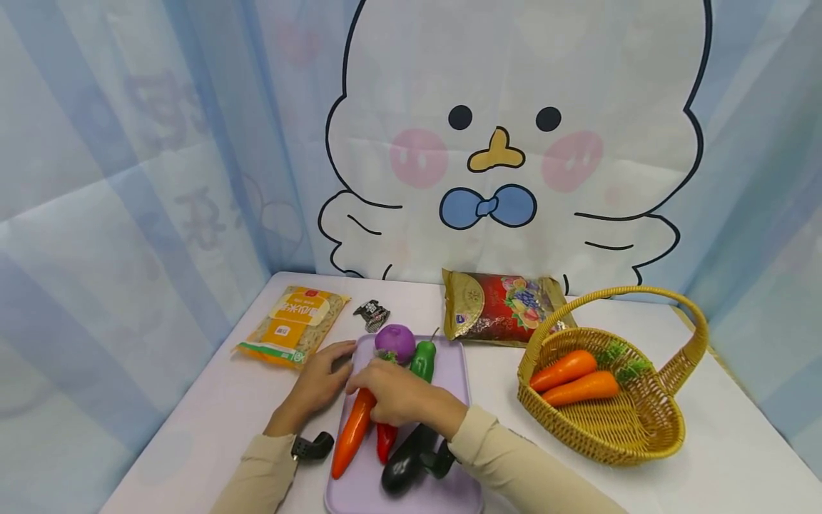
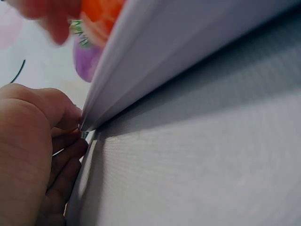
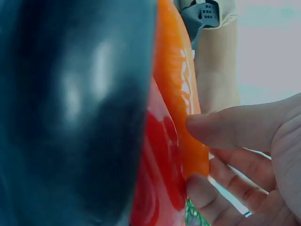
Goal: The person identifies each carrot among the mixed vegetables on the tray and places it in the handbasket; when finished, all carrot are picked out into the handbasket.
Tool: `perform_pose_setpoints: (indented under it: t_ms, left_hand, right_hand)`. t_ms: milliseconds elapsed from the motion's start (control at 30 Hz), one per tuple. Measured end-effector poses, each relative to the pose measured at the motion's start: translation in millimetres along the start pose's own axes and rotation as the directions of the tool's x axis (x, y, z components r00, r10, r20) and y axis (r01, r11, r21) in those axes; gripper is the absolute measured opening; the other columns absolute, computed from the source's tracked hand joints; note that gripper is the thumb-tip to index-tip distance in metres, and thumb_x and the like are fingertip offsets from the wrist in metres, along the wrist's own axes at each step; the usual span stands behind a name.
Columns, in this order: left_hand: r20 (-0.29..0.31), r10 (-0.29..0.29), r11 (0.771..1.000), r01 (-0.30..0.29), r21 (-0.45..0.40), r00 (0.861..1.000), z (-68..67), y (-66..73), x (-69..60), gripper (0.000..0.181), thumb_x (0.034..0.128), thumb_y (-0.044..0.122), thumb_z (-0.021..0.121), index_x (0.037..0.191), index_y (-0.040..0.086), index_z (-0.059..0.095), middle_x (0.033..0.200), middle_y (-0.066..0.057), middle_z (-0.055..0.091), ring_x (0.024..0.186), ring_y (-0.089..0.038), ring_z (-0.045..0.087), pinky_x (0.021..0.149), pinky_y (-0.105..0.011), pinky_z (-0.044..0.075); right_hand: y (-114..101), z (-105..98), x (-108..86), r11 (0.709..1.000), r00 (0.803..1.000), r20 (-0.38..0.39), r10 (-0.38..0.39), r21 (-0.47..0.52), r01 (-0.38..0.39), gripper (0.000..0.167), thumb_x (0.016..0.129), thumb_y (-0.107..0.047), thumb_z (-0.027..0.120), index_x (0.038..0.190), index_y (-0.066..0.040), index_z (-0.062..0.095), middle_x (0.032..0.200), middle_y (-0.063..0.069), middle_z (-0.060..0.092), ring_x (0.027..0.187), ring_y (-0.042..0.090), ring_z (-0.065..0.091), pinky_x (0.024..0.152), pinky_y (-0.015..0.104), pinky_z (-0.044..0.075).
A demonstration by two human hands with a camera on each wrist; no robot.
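Observation:
On a light purple tray [image 1: 459, 492] lie an orange carrot [image 1: 353, 437], a red chili pepper [image 1: 385, 444], a dark eggplant [image 1: 404, 464], a green pepper [image 1: 423, 360] and a purple onion-like vegetable [image 1: 395, 343]. My right hand [image 1: 399, 392] pinches the carrot near its leafy end; the right wrist view shows the thumb on the carrot [image 3: 176, 70], with a finger beside the red pepper [image 3: 157, 165]. At the tray's far left corner, my left hand [image 1: 321, 382] touches the rim, its thumb against the edge in the left wrist view.
To the right stands a yellow wicker basket [image 1: 668, 428] with two carrots [image 1: 581, 387] inside and a tall handle. A red and gold packet [image 1: 501, 307] lies behind the tray. Left of it are a yellow grain packet [image 1: 295, 325] and a small black wrapper [image 1: 372, 314].

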State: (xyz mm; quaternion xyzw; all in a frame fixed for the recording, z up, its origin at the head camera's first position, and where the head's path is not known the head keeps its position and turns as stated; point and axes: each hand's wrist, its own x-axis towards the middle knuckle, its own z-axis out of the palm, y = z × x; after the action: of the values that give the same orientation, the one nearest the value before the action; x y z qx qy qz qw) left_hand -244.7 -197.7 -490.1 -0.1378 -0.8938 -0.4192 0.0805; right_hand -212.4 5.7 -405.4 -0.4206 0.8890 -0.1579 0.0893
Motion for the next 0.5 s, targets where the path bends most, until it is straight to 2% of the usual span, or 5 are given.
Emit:
perform_pose_setpoints:
  t_ms: [167,367,500]
  left_hand:
    - [0.003,-0.008,1.000,0.008,-0.006,1.000,0.2,-0.7,0.1,0.041,0.0950,0.009,0.064,0.135,0.001,0.063,0.142,-0.014,0.061,0.137,-0.032,0.052,0.119,-0.049,0.036]
    - [0.003,-0.016,1.000,0.016,-0.008,1.000,0.4,-0.4,-0.3,0.040,0.0954,0.009,0.064,0.135,0.001,0.063,0.142,-0.013,0.060,0.137,-0.032,0.051,0.119,-0.050,0.036]
    - [0.006,-0.015,1.000,0.015,-0.006,1.000,0.8,1.0,-0.1,0.041,0.0954,0.008,0.064,0.136,0.001,0.063,0.143,-0.013,0.060,0.137,-0.032,0.051,0.119,-0.049,0.036]
  right_hand:
    - [0.5,3.3,3.0,0.999,0.999,0.041,0.009,-0.047,-0.007,0.044,0.077,-0.003,0.077,0.117,-0.020,0.076,0.104,-0.007,0.067,0.095,0.008,0.053,0.088,0.019,0.049]
    - [4.9,6.7,6.7,0.998,0.998,0.057,-0.017,-0.064,0.021,0.043,0.076,-0.004,0.079,0.116,-0.020,0.076,0.108,-0.007,0.070,0.097,0.007,0.056,0.095,0.022,0.049]
    - [11.9,10.3,6.4,1.000,0.997,0.073,0.002,-0.015,-0.001,0.045,0.074,-0.006,0.084,0.116,-0.020,0.075,0.112,-0.009,0.071,0.096,0.007,0.056,0.095,0.022,0.049]
